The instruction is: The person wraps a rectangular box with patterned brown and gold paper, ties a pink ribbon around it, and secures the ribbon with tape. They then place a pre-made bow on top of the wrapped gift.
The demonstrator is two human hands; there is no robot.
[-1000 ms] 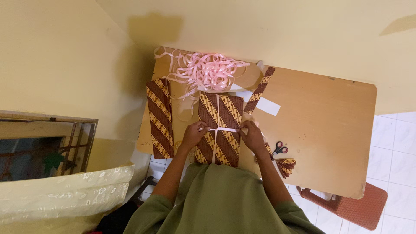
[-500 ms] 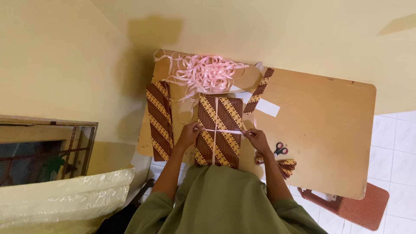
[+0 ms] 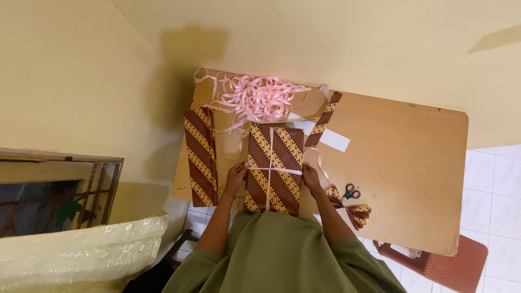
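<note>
Both hands, left (image 3: 236, 176) and right (image 3: 311, 178), clasp the wrapped box (image 3: 273, 168) sides, fingers too small to distinguish.

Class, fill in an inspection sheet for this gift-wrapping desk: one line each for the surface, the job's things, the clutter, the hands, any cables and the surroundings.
Surface: wooden table, bare wood on its right half.
Job's things: wrapped box in brown and yellow patterned paper, crossed by a pale ribbon.
Clutter: tangled pink ribbon pile; folded wrapping paper to the left; paper strip; white slip; scissors; paper fan.
Hands: left hand and right hand each at a side of the box where the ribbon crosses; grip hidden.
Cables: nothing seen.
Surroundings: yellow wall, white tiled floor, red stool.
</note>
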